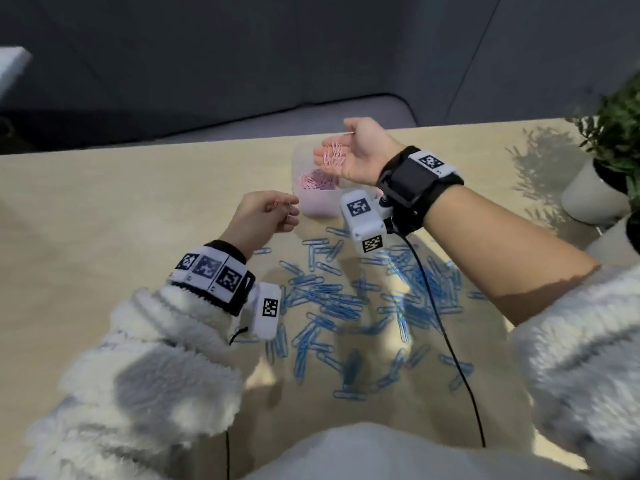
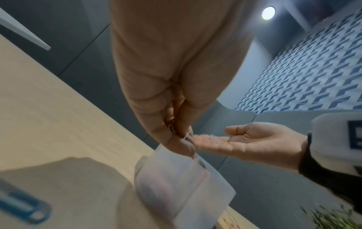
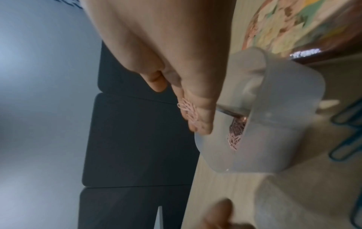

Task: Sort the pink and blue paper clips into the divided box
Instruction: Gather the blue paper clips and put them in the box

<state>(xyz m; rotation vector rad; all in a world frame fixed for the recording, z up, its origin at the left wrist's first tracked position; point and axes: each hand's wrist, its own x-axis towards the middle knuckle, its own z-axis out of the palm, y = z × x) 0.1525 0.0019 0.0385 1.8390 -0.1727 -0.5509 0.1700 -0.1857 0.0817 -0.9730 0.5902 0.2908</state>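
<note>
My right hand [image 1: 341, 152] is held palm up over the translucent divided box [image 1: 317, 206], fingers straight, with several pink paper clips [image 1: 334, 154] lying on them; the same clips [image 3: 188, 111] show in the right wrist view. A heap of pink clips [image 1: 317, 180] fills one compartment of the box. My left hand [image 1: 277, 211] hovers just left of the box and pinches a pink clip [image 1: 278, 202] between thumb and fingertips. Many blue paper clips [image 1: 346, 303] lie scattered on the table nearer to me.
The beige table [image 1: 104, 209] stretches left of the box. A potted plant [image 1: 609, 161] in a white pot stands at the right edge. Black cables [image 1: 446, 341] from the wrist cameras trail over the blue clips. A grey seat lies beyond the table's far edge.
</note>
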